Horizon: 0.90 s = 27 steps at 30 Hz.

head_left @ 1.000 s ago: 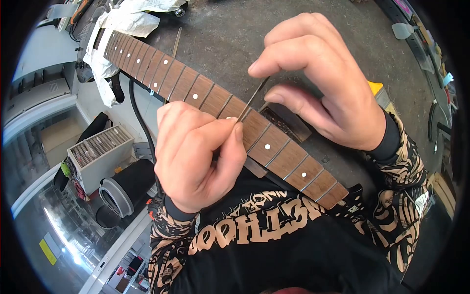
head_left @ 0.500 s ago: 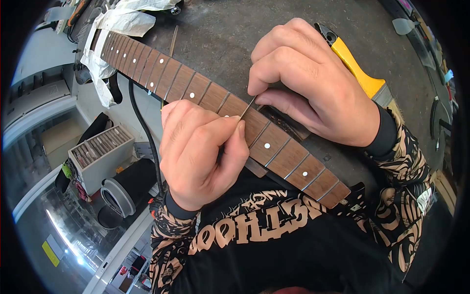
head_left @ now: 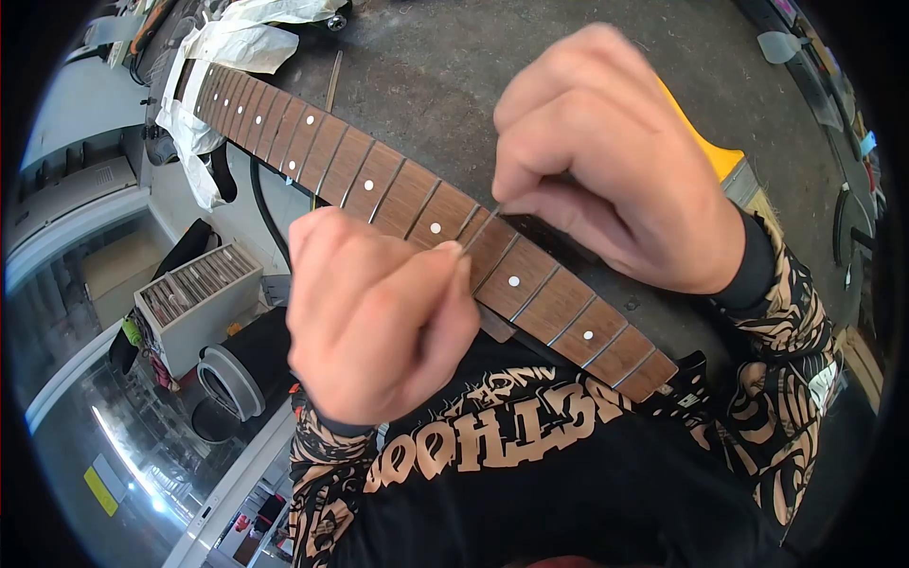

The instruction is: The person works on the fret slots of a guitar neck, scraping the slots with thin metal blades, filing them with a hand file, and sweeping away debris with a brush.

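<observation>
A guitar neck with a brown fretboard (head_left: pixel 402 189) and white dot inlays lies diagonally across the middle of the view. Over its near edge, my left hand (head_left: pixel 379 312) has thumb and index finger pinched at the lower end of a thin metal fret wire (head_left: pixel 479 225). This wire runs across the board between two dots. At the far edge, my right hand (head_left: pixel 615 166) is closed, its fingertips pinching the wire's upper end. Thin metal frets cross the board on both sides of my hands.
White covering (head_left: pixel 251 43) surrounds the neck's far left end. A yellow-handled brush (head_left: pixel 705 137) lies partly behind my right hand on the dark worktop (head_left: pixel 426 76). At the left stand a box of upright slats (head_left: pixel 199 284) and a dark cylinder with a grey rim (head_left: pixel 232 379).
My right hand has closed from an open curl and come down to the board's far edge. My left hand has shifted slightly left and down, uncovering a dot.
</observation>
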Each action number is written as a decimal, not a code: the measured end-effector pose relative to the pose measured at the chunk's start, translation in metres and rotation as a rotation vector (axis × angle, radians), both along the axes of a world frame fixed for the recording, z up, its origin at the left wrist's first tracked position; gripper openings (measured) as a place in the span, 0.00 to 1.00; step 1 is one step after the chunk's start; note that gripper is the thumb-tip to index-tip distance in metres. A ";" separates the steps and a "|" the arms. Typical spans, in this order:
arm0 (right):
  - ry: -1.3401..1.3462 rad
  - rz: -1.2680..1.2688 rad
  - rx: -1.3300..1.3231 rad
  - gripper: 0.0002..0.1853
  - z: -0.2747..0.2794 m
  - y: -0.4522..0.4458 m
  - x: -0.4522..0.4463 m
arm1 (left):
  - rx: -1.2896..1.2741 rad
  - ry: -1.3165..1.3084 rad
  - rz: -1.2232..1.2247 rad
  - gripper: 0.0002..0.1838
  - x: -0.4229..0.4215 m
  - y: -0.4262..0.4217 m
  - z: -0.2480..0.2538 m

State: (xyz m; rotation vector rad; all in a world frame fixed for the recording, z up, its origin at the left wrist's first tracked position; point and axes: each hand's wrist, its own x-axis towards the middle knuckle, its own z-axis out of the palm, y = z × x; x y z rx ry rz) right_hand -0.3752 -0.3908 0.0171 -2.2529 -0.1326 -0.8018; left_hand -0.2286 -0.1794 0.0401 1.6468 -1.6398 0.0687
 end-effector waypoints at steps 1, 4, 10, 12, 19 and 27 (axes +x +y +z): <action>-0.048 0.007 -0.037 0.12 0.003 -0.004 0.002 | -0.011 0.048 0.012 0.14 0.001 0.000 0.004; -0.152 0.052 -0.167 0.14 0.006 -0.024 0.007 | 0.018 0.023 -0.064 0.10 0.011 -0.010 0.013; 0.280 -0.154 -0.092 0.05 0.019 -0.034 -0.010 | 0.187 0.086 -0.157 0.10 0.058 -0.057 0.029; 0.331 -0.250 0.001 0.04 -0.002 -0.038 -0.012 | 0.146 0.047 -0.056 0.13 0.086 -0.093 0.023; 0.473 -0.449 -0.198 0.05 -0.015 -0.023 -0.011 | 0.292 -0.528 -0.160 0.18 0.116 -0.175 -0.008; 0.368 -0.457 -0.183 0.03 -0.003 -0.026 0.002 | 0.285 -0.641 -0.143 0.10 0.127 -0.186 0.001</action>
